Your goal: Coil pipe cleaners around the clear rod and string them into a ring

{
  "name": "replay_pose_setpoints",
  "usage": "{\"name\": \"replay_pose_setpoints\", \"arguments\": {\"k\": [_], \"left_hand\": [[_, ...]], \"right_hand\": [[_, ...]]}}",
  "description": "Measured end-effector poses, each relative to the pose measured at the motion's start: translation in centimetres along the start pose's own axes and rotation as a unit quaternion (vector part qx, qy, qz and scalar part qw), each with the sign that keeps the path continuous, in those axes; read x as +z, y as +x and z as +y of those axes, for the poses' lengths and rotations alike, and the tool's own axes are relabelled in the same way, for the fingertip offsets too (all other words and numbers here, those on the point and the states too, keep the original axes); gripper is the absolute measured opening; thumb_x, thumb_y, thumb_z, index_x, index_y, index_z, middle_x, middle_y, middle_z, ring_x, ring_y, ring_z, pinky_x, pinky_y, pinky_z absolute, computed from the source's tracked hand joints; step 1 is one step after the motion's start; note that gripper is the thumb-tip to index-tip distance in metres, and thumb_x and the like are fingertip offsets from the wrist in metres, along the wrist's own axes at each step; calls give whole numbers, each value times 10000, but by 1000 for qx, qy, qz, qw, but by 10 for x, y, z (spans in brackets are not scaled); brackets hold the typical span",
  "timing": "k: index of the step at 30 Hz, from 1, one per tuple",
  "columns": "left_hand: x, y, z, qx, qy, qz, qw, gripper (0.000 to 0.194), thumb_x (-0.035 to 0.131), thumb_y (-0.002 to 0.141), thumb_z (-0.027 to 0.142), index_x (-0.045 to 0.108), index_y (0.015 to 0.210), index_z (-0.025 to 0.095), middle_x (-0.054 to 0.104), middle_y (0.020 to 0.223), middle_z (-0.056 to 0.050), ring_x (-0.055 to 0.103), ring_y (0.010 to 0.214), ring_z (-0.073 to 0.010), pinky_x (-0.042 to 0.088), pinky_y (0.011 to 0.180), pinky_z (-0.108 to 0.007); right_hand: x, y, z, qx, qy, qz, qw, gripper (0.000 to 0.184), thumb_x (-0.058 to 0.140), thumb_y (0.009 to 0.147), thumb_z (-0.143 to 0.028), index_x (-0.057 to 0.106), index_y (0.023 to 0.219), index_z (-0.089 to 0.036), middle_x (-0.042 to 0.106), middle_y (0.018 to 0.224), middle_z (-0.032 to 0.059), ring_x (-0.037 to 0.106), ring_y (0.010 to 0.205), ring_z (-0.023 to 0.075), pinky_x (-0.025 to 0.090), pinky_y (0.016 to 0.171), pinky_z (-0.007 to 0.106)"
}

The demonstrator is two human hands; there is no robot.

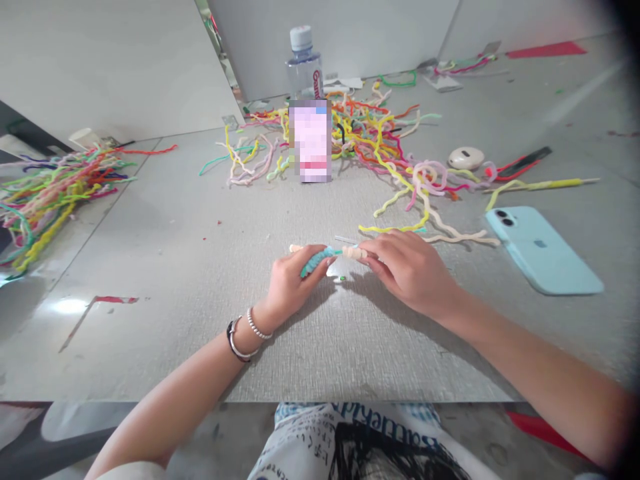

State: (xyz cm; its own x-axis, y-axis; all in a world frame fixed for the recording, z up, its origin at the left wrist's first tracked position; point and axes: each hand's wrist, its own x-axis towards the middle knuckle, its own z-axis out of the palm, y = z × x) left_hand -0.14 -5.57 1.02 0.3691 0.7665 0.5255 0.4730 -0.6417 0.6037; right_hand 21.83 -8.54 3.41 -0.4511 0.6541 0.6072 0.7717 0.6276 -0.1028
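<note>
Between my two hands, just above the grey table (240,220), is a small piece of crochet (319,260) in fuzzy blue yarn. A thin green shaft, which looks like a crochet hook, runs from it to a cream-coloured coiled part (354,253) on the right. My left hand (295,275) is closed around the blue piece, thumb and fingers pinching it. My right hand (403,267) pinches the cream part between thumb and fingertips. A bit of cream yarn (296,249) sticks out behind the left fingers. The fingers hide much of the work.
A phone with a blurred screen (311,141) leans against a bottle (303,67) amid loose coloured yarn (380,143). More yarn (60,200) lies at left. On the right are a light-blue phone (545,250), a white oval case (465,159) and a yellow-handled hook (560,183).
</note>
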Motion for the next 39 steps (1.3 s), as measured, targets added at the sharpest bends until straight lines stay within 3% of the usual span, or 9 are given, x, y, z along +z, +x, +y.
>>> {"name": "replay_pose_setpoints", "arguments": {"k": [6,14,20,24,27,33,39], "left_hand": [[-1,2,1,28,5,-23,999,236,537,960,359,663,984,161,699,701,-10,602,561,-91,451,541,-206],[1,-1,-4,127,25,-79,988,242,546,959,352,655,1012,143,694,729,-28,610,596,-98,444,553,-201],[1,0,-1,16,80,-66,994,311,490,967,440,572,1096,170,651,723,1,542,513,-94,397,509,-211],[2,2,-2,-35,89,-48,994,320,384,1004,423,535,859,181,529,567,41,432,434,-89,320,449,-207],[2,2,-2,0,100,-70,993,378,348,1019,364,493,720,184,485,548,36,421,459,-93,330,479,-216],[2,1,3,113,132,-174,969,331,369,1000,344,542,777,169,579,634,-6,510,538,-125,350,500,-242],[2,0,3,146,137,-162,966,394,340,1015,376,522,727,178,548,574,8,477,487,-115,323,470,-248]], "right_hand": [[1,0,2,-9,0,1,1000,166,447,986,-187,595,927,-141,649,780,77,566,747,221,419,693,329],[5,-3,-1,-37,12,-34,999,158,441,988,-192,589,947,-160,645,802,58,558,762,222,406,675,333],[5,-3,2,28,-8,-29,999,127,468,979,-200,589,982,-163,682,868,79,590,822,232,428,740,345],[3,-2,3,61,-4,-28,998,120,495,964,-200,575,1049,-176,699,952,91,609,860,244,437,760,358],[5,-3,1,50,14,-52,997,213,529,957,-225,540,1163,-172,693,1028,94,614,944,256,445,810,372],[14,-7,-7,-6,45,-111,993,232,501,977,-237,537,1191,-153,677,1084,101,602,978,255,442,807,381],[16,-8,-8,-29,55,-108,992,197,446,999,-250,583,1095,-146,672,942,79,593,868,240,418,727,357]]}}
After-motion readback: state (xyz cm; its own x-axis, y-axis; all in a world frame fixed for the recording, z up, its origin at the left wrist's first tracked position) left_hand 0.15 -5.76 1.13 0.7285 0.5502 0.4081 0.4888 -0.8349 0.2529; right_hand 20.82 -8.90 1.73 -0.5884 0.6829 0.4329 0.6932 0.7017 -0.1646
